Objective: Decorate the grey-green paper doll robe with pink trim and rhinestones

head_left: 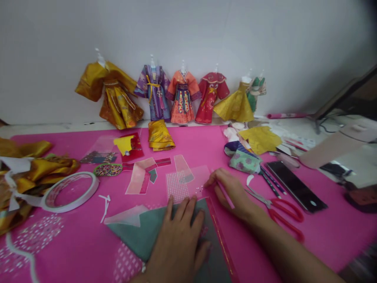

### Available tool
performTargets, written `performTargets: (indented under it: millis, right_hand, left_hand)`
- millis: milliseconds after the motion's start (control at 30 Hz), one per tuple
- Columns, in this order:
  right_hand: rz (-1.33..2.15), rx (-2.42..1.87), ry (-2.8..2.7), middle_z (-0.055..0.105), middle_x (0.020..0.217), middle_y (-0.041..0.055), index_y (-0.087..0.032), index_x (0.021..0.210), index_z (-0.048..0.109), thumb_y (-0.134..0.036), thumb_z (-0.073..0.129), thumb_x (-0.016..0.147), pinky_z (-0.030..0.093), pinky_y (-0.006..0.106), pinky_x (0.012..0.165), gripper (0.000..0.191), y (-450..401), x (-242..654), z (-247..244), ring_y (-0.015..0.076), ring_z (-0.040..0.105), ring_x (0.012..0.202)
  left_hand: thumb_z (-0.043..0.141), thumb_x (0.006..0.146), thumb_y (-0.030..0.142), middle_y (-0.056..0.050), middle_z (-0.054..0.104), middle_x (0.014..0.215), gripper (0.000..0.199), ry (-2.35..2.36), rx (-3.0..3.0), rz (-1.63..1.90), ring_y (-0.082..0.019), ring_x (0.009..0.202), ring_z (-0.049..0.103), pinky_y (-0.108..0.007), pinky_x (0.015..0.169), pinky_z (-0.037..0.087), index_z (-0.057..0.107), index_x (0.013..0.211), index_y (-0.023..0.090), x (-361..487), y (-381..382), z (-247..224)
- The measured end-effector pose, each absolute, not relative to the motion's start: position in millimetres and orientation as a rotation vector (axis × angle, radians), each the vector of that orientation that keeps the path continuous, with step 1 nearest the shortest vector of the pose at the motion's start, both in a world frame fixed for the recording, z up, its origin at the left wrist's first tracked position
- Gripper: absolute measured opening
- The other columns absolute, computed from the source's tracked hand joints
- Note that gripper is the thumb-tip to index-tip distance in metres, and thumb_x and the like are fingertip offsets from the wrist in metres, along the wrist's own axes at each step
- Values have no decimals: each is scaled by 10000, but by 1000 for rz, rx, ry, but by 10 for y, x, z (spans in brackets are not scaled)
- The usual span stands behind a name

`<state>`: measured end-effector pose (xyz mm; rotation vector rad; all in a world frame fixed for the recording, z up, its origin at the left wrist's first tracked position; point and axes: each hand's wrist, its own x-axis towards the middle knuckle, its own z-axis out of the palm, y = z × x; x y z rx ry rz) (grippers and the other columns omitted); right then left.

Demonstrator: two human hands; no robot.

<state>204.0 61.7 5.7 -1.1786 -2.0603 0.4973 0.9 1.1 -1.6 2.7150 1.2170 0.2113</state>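
Observation:
My left hand [182,232] lies palm down with fingers spread on a piece of green cloth [150,230] with pinkish edging. Its fingertips reach the lower edge of a clear sheet with rows of small white gems [176,184]. My right hand [232,192] pinches a slim pink pen-like stick [226,194]. The fingers rest just right of the sheet, beside a few loose tiny gems [200,189]. The stick's tip is hidden by the fingers. Pink and green cut cloth pieces [140,177] lie beyond the left hand.
Scissors with red handles [285,212], a black phone [296,184] and pencils [273,181] lie right of my right arm. A tape roll [70,192] and gold cloth [44,169] are at left. Small doll dresses [182,98] stand along the wall.

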Motion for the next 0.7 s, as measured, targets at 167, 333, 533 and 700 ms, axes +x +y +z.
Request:
performTargets:
  millis: [167, 333, 533, 700]
  right_hand:
    - [505, -1145, -2109, 590, 794, 22, -192, 821, 522, 45, 450, 711, 397, 302, 686, 271, 615, 2032, 47, 174, 528, 746]
    - [516, -1173, -2054, 603, 835, 22, -196, 838, 509, 60, 447, 696, 404, 307, 719, 300, 624, 2048, 21, 181, 546, 791]
    - [490, -1252, -1948, 579, 816, 19, -196, 835, 499, 69, 409, 685, 408, 303, 703, 318, 645, 2062, 2, 175, 542, 758]
    - [558, -1202, -1997, 570, 842, 33, -195, 866, 499, 38, 410, 721, 419, 319, 735, 288, 631, 2020, 50, 184, 540, 791]
  left_hand:
    - [541, 835, 401, -161, 403, 1424, 512, 1216, 2722, 215, -333, 1312, 340, -647, 1048, 196, 460, 1304, 213, 3, 9, -9]
    - [550, 828, 390, -160, 411, 1418, 500, 1214, 2714, 202, -331, 1310, 344, -644, 1051, 193, 477, 1289, 211, 10, 4, -12]
    - [547, 831, 401, -161, 404, 1423, 501, 1219, 2707, 205, -337, 1312, 341, -654, 1045, 191, 476, 1291, 216, 21, 5, -2]
    - [545, 832, 397, -159, 403, 1424, 501, 1219, 2704, 197, -338, 1314, 336, -656, 1047, 181, 471, 1294, 219, 21, 10, -1]
